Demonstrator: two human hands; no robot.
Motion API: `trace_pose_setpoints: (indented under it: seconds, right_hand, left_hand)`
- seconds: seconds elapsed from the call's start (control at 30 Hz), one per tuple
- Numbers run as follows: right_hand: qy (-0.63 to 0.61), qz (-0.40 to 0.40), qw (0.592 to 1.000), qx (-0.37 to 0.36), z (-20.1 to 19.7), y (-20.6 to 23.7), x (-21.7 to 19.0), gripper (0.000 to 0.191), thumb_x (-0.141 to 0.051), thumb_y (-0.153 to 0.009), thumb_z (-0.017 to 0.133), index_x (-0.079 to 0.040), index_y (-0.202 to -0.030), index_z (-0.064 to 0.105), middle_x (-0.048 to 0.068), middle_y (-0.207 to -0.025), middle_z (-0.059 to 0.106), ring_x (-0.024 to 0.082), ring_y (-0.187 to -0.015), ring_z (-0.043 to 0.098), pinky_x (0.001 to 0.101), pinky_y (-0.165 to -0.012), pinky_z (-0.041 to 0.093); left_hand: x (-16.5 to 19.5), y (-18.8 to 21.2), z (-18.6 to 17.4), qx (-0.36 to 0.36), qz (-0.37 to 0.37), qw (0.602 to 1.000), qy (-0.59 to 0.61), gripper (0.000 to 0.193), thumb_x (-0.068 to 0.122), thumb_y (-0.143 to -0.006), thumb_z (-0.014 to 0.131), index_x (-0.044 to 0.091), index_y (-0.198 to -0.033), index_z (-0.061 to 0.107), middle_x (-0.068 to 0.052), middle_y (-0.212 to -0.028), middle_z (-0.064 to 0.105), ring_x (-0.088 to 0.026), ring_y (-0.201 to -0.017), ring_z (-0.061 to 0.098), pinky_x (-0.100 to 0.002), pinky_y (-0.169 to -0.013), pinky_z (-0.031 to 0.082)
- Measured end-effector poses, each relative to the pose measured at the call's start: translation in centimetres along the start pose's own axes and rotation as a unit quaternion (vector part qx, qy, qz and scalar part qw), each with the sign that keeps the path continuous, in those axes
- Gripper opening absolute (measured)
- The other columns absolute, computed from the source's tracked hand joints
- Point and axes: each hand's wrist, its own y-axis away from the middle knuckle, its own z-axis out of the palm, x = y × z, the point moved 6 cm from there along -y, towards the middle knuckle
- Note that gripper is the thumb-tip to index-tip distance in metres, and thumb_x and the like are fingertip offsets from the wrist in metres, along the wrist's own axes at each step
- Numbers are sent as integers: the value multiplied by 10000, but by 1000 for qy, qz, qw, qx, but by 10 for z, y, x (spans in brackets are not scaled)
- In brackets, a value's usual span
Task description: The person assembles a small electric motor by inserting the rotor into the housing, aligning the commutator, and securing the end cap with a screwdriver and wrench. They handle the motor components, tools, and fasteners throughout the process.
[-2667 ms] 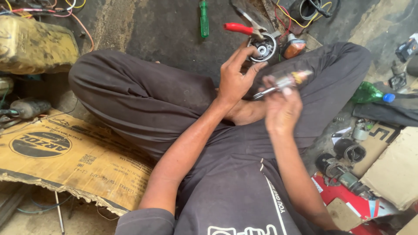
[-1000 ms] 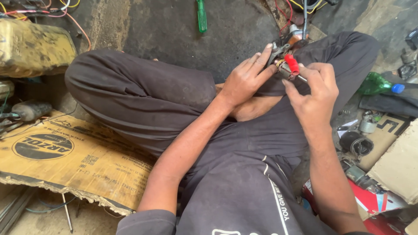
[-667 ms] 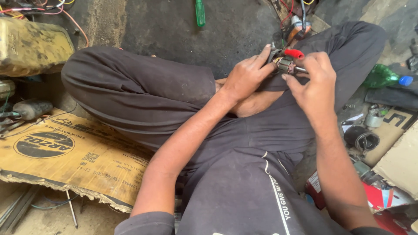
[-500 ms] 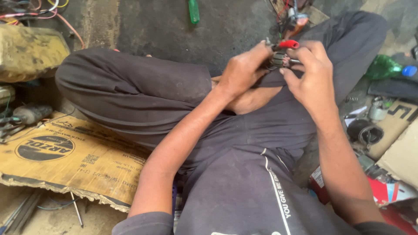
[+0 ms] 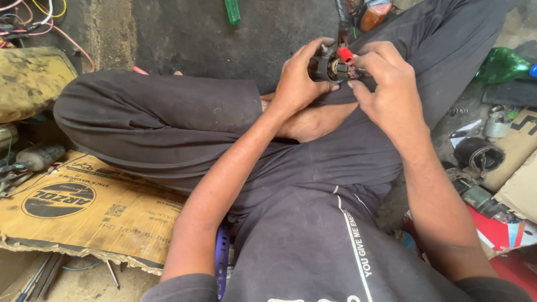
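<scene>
I sit cross-legged on the floor in dark clothes. My left hand point(image 5: 299, 75) grips a small round metal motor part point(image 5: 330, 68) with copper windings showing inside. My right hand point(image 5: 386, 89) is closed around a red-handled tool point(image 5: 345, 55), whose tip rests on the open face of that part. Both hands meet above my crossed legs, near my right knee. My fingers hide most of the tool.
A green-handled screwdriver point(image 5: 231, 11) lies on the dark floor ahead. Flattened cardboard point(image 5: 78, 201) sits at my left, with a yellowed bundle point(image 5: 31, 81) and coloured wires point(image 5: 33, 17) beyond. At my right are a green bottle point(image 5: 500, 64), metal parts point(image 5: 478, 154) and red packaging point(image 5: 498, 232).
The right hand has swapped a slim metal tool for the red-handled one and brought it to the motor part. Both hands have closed in around the part, and the view has tilted down.
</scene>
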Motion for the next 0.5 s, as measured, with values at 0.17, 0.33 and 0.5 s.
trace_pose_setpoints:
  seconds: [0.17, 0.33, 0.5]
  right_hand:
    - [22, 22, 999, -42, 3, -8, 0, 314, 73, -853, 799, 36, -1124, 644, 141, -1181, 615, 300, -924, 682, 383, -802, 558]
    - [11, 58, 998, -37, 8, -10, -5, 309, 70, -849, 799, 40, -1108, 633, 150, -1187, 613, 264, -789, 666, 363, -706, 547]
    - [38, 46, 998, -11, 14, -6, -15, 323, 72, -862, 793, 46, -1137, 627, 164, -1221, 622, 264, -803, 667, 351, -715, 551]
  left_hand:
    - [-11, -4, 1, -34, -72, 996, 48, 787, 23, -619, 965, 83, -1313, 598, -77, -1174, 775, -196, -1110, 762, -320, -957, 614]
    - [-10, -3, -1, -34, -72, 996, 49, 766, 26, -619, 968, 87, -1293, 608, -82, -1169, 783, -195, -1114, 764, -316, -956, 616]
    - [-8, 0, -5, -31, -54, 997, 41, 761, 45, -620, 971, 107, -1287, 610, -84, -1169, 783, -200, -1115, 764, -319, -951, 617]
